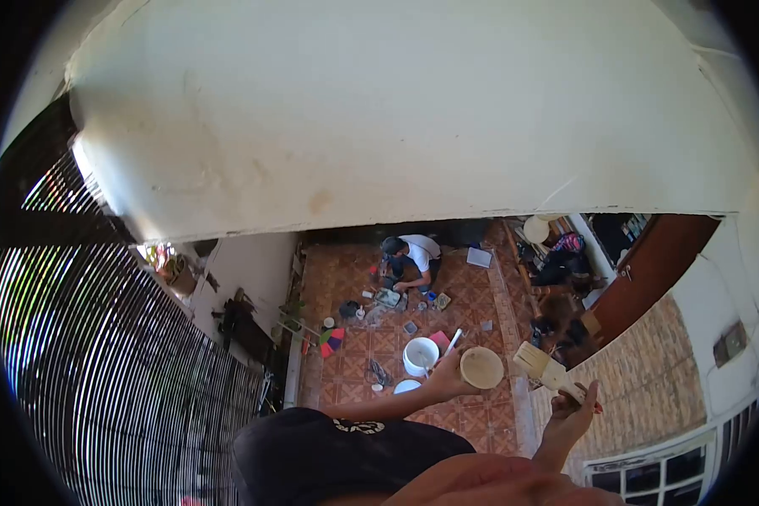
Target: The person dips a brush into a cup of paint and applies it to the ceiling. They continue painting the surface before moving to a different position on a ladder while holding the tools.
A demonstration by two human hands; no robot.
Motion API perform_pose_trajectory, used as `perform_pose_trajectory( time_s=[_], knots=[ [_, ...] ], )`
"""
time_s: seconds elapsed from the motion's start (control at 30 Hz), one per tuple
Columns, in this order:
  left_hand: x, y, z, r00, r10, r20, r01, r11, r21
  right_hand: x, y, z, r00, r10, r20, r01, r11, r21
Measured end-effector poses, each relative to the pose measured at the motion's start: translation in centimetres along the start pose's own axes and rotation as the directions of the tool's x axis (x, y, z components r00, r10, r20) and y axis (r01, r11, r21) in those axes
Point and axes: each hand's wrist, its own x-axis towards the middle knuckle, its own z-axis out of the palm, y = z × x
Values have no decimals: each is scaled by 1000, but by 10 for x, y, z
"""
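My left hand [449, 378] is closed around a small round cup [481, 368], seen from above with a cream-coloured inside. How much it holds is not clear. My right hand [570, 417] grips the handle of a wide paintbrush [541, 366], its pale bristles pointing up and left. Brush and cup are apart, with a short gap between them. Above both hands spreads a large off-white wall [396, 118] with some brownish stains and a ragged lower edge.
Far below lies a tiled floor [354, 371]. On it stand a white bucket [420, 357] and several scattered trays and tools. A crouching person [413, 257] works there. Slatted bars [110, 363] rise on the left; a brown door [668, 261] and white-framed window [649, 476] are right.
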Motion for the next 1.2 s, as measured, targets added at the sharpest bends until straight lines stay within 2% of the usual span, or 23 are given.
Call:
perform_pose_trajectory(
  time_s=[0.07,0.13,0.2,0.23,0.27,0.3,0.33,0.37,0.4,0.43,0.5,0.53,0.6,0.73,0.8,0.83,0.87,0.93,0.97,1.0,1.1,1.13,1.2],
  knots=[
    [-3,8,1,1000,15,-6,-14,997,73,4,6,-1,999,18,45,-18,1000,11],
    [-7,-4,6,994,81,-71,-83,996,-20,17,9,-2,985,66,158,-69,997,16],
    [-12,2,9,995,15,-99,-28,990,-136,23,5,10,972,85,219,-87,996,0],
    [-16,16,7,994,23,-104,-31,996,-78,19,-4,22,964,89,252,-85,996,-27],
    [-19,35,4,994,33,-107,-35,999,-20,34,-5,23,927,90,365,-90,996,-17],
    [-20,43,4,987,65,-145,-71,997,-37,36,-12,33,897,100,432,-102,995,-17],
    [-21,46,5,978,93,-186,-105,993,-54,44,-16,37,850,49,524,-65,998,13],
    [-20,47,4,972,126,-200,-125,992,18,53,-22,50,867,24,497,-26,1000,-4],
    [-19,46,2,964,161,-210,-145,985,91,51,-34,63,826,-63,561,66,998,15],
    [-19,39,-3,968,138,-207,-126,990,69,60,-38,71,815,-103,571,116,993,15],
    [-18,21,-9,956,127,-265,-82,982,171,52,-59,99,747,-174,642,175,983,63],
    [-19,26,-8,955,117,-273,-72,983,167,56,-68,109,664,-184,725,199,978,66],
    [-23,42,-7,938,134,-318,-86,983,161,45,-81,132,583,-203,787,226,970,83],
    [-31,50,-8,911,156,-382,-111,984,138,23,-81,175,474,-200,857,238,967,95],
    [-38,55,-9,895,143,-422,-90,986,144,14,-78,194,392,-213,895,344,936,72],
    [-40,56,-9,889,135,-437,-77,986,148,10,-78,204,294,-218,931,350,931,107],
    [-41,58,-11,879,135,-457,-74,986,148,3,-79,214,277,-208,938,341,934,106],
    [-46,61,-20,881,117,-458,-70,991,117,-17,-81,236,264,-200,944,481,875,51],
    [-50,65,-23,871,116,-477,-69,991,114,-27,-83,246,218,-182,959,544,839,35],
    [-54,70,-23,850,118,-513,-88,993,83,-34,-85,254,204,-172,964,538,842,36],
    [-64,65,-33,803,131,-582,-108,991,75,-56,-76,284,-56,-148,987,586,796,152],
    [-63,62,-28,785,147,-602,-106,989,104,-58,-78,289,-64,-148,987,586,795,157],
    [-69,60,-38,790,133,-599,-108,991,78,-77,-70,310,-172,-71,983,732,658,175]
  ],
)
